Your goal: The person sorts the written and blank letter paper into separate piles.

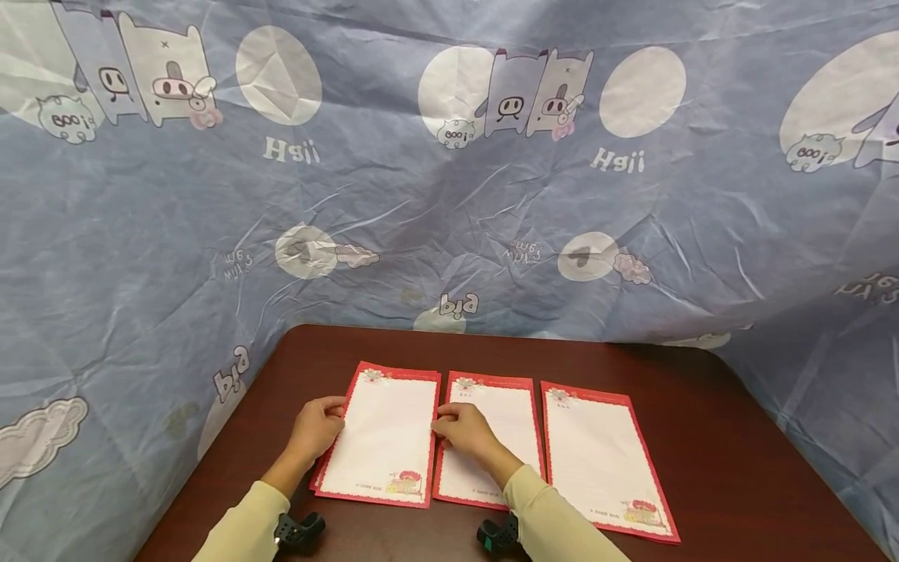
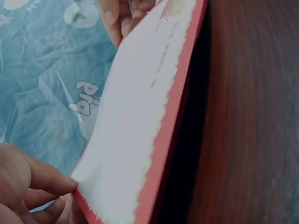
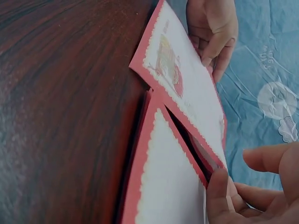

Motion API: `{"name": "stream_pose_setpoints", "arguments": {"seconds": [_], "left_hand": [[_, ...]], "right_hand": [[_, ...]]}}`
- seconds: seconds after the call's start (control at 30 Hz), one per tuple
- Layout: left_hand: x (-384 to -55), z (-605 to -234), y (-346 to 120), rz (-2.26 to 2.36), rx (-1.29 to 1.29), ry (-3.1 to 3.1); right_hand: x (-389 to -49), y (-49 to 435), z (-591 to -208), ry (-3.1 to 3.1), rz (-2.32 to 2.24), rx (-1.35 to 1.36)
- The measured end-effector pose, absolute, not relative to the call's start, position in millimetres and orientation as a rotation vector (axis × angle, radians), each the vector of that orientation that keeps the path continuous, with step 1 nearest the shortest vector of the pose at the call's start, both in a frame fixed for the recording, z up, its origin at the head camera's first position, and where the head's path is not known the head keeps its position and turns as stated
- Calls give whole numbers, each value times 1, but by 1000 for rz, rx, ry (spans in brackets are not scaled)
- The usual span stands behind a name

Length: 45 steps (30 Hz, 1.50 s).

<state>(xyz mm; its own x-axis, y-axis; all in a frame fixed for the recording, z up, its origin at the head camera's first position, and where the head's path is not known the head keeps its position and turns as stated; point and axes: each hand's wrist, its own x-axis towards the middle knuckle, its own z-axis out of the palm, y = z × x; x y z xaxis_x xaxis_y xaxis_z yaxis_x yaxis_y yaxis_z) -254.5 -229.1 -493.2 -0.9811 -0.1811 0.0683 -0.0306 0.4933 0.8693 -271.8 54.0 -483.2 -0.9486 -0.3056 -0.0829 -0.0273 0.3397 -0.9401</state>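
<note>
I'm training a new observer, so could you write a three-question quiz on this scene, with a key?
1. True or false: the left hand and right hand hold opposite side edges of the leftmost paper.
2. The border of the rightmost paper is: A) blue, B) red, C) green?
3. Fill in: in the head view, the middle paper is partly hidden by the ____ hand.

Key: 1 true; 2 B; 3 right.

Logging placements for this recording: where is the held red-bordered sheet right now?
In the head view, left of centre, the held sheet is between the left hand and the right hand, just left of the middle sheet.
</note>
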Motion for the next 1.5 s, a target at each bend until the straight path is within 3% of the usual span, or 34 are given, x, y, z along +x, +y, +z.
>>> {"name": "stream_pose_setpoints", "arguments": {"seconds": [0.67,1.13,1.5], "left_hand": [[-258,-494,-218,-1078,125,-2686],[-252,-480,-144,-1786,-146,-2581],[-257,-481,-101,-1877,-400,-2680]], "right_hand": [[-264,69,-477,2442,-1555,-326],[-257,142,-464,2512,-1605,-144],[-250,186,-467,2642,-1552,38]]}}
